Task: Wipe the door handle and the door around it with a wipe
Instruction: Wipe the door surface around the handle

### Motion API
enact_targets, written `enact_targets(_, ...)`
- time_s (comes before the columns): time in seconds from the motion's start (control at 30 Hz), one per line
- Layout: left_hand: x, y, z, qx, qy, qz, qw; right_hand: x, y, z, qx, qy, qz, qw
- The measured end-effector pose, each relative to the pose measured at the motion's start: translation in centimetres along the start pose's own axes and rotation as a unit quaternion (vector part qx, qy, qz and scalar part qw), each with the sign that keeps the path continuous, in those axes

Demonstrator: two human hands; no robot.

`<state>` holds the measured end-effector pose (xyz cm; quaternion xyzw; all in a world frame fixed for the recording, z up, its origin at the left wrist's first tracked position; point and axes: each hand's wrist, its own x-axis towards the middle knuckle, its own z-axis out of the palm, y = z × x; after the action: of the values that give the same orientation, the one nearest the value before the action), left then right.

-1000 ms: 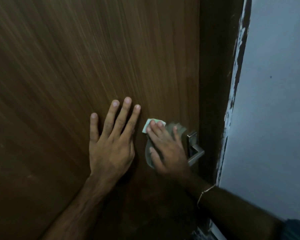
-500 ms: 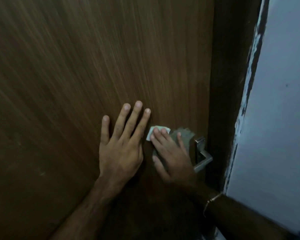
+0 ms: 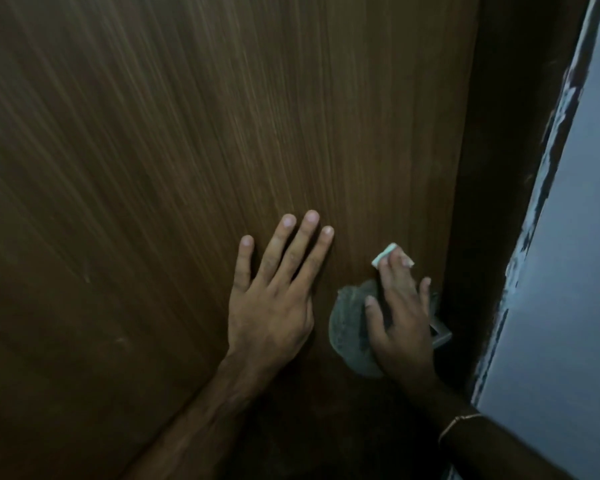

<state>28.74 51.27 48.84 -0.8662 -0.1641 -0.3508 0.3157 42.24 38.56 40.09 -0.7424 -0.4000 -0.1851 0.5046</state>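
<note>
**Pressing the wipe flat beside the handle**

Pinning the wipe (image 3: 352, 327) against the door (image 3: 187, 168), the right hand (image 3: 399, 323) is lying flat on it with fingers spread rather than closed around it, so the cloth is being held by palm pressure alone. A pale corner of the wipe is peeking out past the fingertips (image 3: 404, 261), and a grey fold is bulging out on the thumb side. The metal door handle (image 3: 440, 332) is sitting just beyond the right hand, mostly hidden under it, near the dark door edge and frame (image 3: 499, 202). The left hand (image 3: 274, 299) is resting open and empty on the wood just beside the wipe, apparently bracing the door so it is not swinging under the rubbing.

Doing this step well is probably a matter of keeping the palm weight even, so the cloth is travelling with the hand instead of bunching. The loose fold looks likely to drag or roll under; tucking it flat would be giving more contact. Working in overlapping passes around the handle plate, then wrapping the cloth over the lever itself, seems the sensible order. A thin bracelet (image 3: 459, 422) is sitting on the right wrist, clear of the door.
</note>
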Motion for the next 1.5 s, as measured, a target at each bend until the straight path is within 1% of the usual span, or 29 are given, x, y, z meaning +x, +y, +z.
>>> enact_targets(0.03, -0.1, 0.0, 0.1, 0.002, 0.001, 0.001, 1.0, -0.5, 0.0, 0.3, -0.02, -0.016, -0.039, 0.999)
enact_targets(0.07, -0.2, 0.0, 0.1, 0.002, 0.002, 0.002, 1.0, -1.0, 0.3, 0.3, -0.034, -0.025, -0.056, 0.998)
enact_targets(0.1, -0.2, -0.1, 0.2, 0.002, 0.005, 0.002, 1.0, -1.1, 0.8, 0.1, -0.03, -0.02, -0.032, 0.999)
enact_targets(0.17, -0.1, -0.1, 0.2, 0.006, 0.008, 0.005, 1.0, -0.4, 1.6, -0.5, 0.022, 0.015, 0.081, 0.996)
enact_targets(0.2, 0.0, -0.1, 0.2, 0.008, 0.006, 0.007, 1.0, 0.0, 1.7, -0.7, 0.033, 0.021, 0.108, 0.993)
enact_targets(0.23, 0.0, -0.1, 0.2, 0.009, 0.004, 0.008, 1.0, 0.0, 1.5, -0.7, 0.029, 0.013, 0.093, 0.995)
enact_targets(0.3, -0.1, 0.0, 0.2, 0.006, 0.004, 0.008, 1.0, -0.4, 1.7, -0.6, 0.001, -0.014, 0.023, 1.0)
enact_targets(0.33, -0.2, -0.1, 0.2, 0.007, 0.004, 0.006, 1.0, -0.5, 2.0, -0.7, -0.002, -0.014, 0.02, 1.0)
enact_targets(0.4, -0.1, -0.1, 0.0, 0.009, 0.005, 0.006, 1.0, -0.1, 2.7, -1.3, 0.013, 0.003, 0.078, 0.997)
enact_targets(0.43, -0.1, -0.1, 0.0, 0.008, 0.004, 0.008, 1.0, 0.0, 2.9, -1.5, 0.017, -0.001, 0.095, 0.995)
enact_targets(0.53, -0.1, -0.1, 0.0, 0.002, 0.003, 0.011, 1.0, -1.1, 3.1, -1.4, -0.001, -0.046, 0.057, 0.997)
enact_targets(0.57, -0.2, -0.1, -0.1, 0.002, 0.005, 0.01, 1.0, -1.6, 3.3, -1.4, -0.001, -0.049, 0.068, 0.996)
enact_targets(0.63, -0.1, -0.1, -0.2, 0.005, 0.01, 0.007, 1.0, -2.0, 3.5, -1.6, 0.012, -0.046, 0.124, 0.991)
enact_targets(0.67, -0.1, 0.0, -0.2, 0.006, 0.013, 0.007, 1.0, -2.2, 3.5, -1.6, 0.009, -0.05, 0.132, 0.99)
enact_targets(0.77, -0.2, 0.0, -0.1, 0.009, 0.019, 0.005, 1.0, -2.9, 3.2, -1.2, -0.025, -0.066, 0.106, 0.992)
enact_targets(0.8, -0.3, 0.0, -0.1, 0.011, 0.02, 0.004, 1.0, -2.9, 3.1, -1.2, -0.024, -0.062, 0.114, 0.991)
enact_targets(0.87, -0.2, 0.0, -0.1, 0.013, 0.022, 0.006, 1.0, -2.5, 2.4, -1.0, 0.004, -0.048, 0.158, 0.986)
enact_targets(0.9, -0.1, 0.0, -0.1, 0.012, 0.022, 0.006, 1.0, -2.4, 2.0, -0.8, 0.015, -0.043, 0.159, 0.986)
enact_targets(1.0, -0.3, 0.0, -0.1, 0.006, 0.023, 0.0, 1.0, -2.9, 1.1, -0.4, 0.009, -0.047, 0.08, 0.996)
enact_targets(1.03, -0.4, 0.0, -0.1, 0.006, 0.025, -0.002, 1.0, -3.0, 1.2, -0.4, 0.007, -0.044, 0.082, 0.996)
enact_targets(1.1, -0.3, 0.1, -0.2, 0.009, 0.029, -0.002, 1.0, -2.6, 1.1, -0.5, 0.019, -0.025, 0.12, 0.992)
enact_targets(1.13, -0.2, 0.1, -0.2, 0.009, 0.03, -0.001, 1.0, -2.3, 0.7, -0.5, 0.021, -0.02, 0.116, 0.993)
enact_targets(1.23, -0.3, 0.0, -0.2, 0.006, 0.031, 0.002, 0.999, -2.3, -0.3, 0.0, -0.003, -0.035, 0.004, 0.999)
enact_targets(1.27, -0.3, 0.0, -0.2, 0.007, 0.032, 0.001, 0.999, -2.4, -0.4, 0.0, -0.007, -0.032, -0.006, 0.999)
enact_targets(1.37, -0.2, 0.1, -0.3, 0.009, 0.036, 0.004, 0.999, -1.8, -0.9, 0.1, 0.017, -0.004, 0.037, 0.999)
enact_targets(1.4, -0.2, 0.0, -0.3, 0.007, 0.031, 0.005, 0.999, -2.1, -1.4, 0.3, 0.016, -0.016, 0.018, 1.0)
enact_targets(1.47, -0.3, -0.1, -0.2, 0.001, 0.024, 0.006, 1.0, -3.2, -1.4, 0.6, -0.008, -0.065, -0.048, 0.997)
enact_targets(1.5, -0.4, -0.1, -0.2, 0.001, 0.022, 0.008, 1.0, -3.6, -1.2, 0.6, -0.024, -0.077, -0.058, 0.995)
